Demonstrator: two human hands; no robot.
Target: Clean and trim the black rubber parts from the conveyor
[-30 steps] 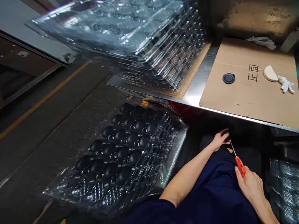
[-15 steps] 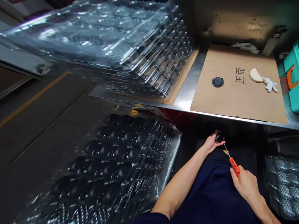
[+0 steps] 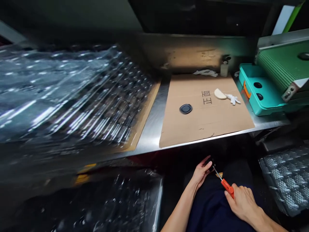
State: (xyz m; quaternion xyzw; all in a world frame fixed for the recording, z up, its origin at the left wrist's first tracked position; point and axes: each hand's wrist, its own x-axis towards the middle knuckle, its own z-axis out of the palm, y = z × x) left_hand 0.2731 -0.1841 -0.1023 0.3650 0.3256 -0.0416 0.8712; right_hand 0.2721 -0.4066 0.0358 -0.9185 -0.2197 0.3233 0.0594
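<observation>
Below the table edge, my left hand (image 3: 200, 173) is closed around a small black part (image 3: 210, 163), mostly covered by fingers and shadow. Closed in my right hand (image 3: 244, 200) is the orange handle of a deburring-type hand tool (image 3: 226, 186) with a thin metal shaft. The shaft's tip meets the black part, but the exact contact is too dark to make out. Above my hands, a dark round lid-like piece (image 3: 185, 109) lies flat on a cardboard sheet (image 3: 183, 132). A cream half-round pad (image 3: 220, 94) and a white glove (image 3: 233, 99) lie to its right.
Stacked clear plastic trays (image 3: 103, 106) stand on the metal table at left. A teal box (image 3: 267, 104) holding dark round pieces is at right, beside a green conveyor belt (image 3: 285, 61). Plastic-covered black parts (image 3: 116, 206) sit low left; another clear tray (image 3: 285, 177) sits low right.
The view has swung right and up, bringing the conveyor and more of the teal box into sight. My left hand has turned around the black part; the tool remains against it.
</observation>
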